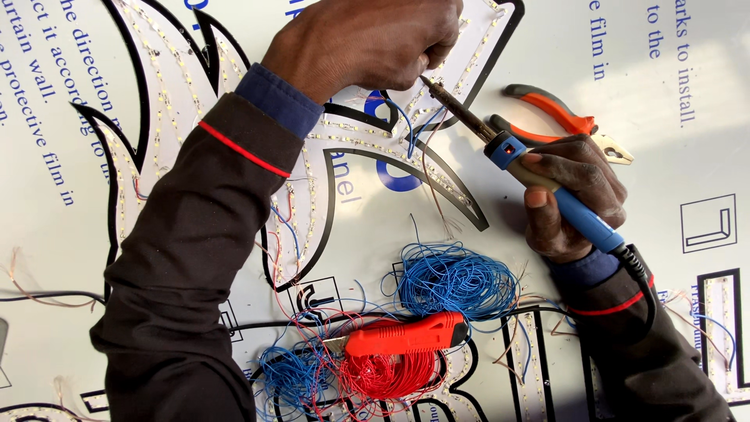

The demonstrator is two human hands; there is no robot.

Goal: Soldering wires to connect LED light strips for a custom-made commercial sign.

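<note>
**Soldering on a lit sign shape**

A large white sheet with blue print [687, 47] covers the whole surface and bears everything else. On it lies a black-edged, flame-like sign cut-out lined with rows of small LED strips [168, 94], reaching from the upper left to the middle. Below it, near the bottom edge, sit loose tangles of thin blue and red wire [453, 281], and across them lies an orange-red utility knife [406, 334]. A pair of orange-handled pliers [558, 117] rests at the upper right, just behind the right hand.

The right hand [574, 195] is closed around the blue handle of a soldering iron [547, 184], its dark metal tip angled up and left onto the LED strips, beside a short blue wire [406, 125] rising from the cut-out. The left hand [367, 43], reaching over from the top, has its fingers pinched together just at the iron's tip; what they grip is too small to tell.
</note>
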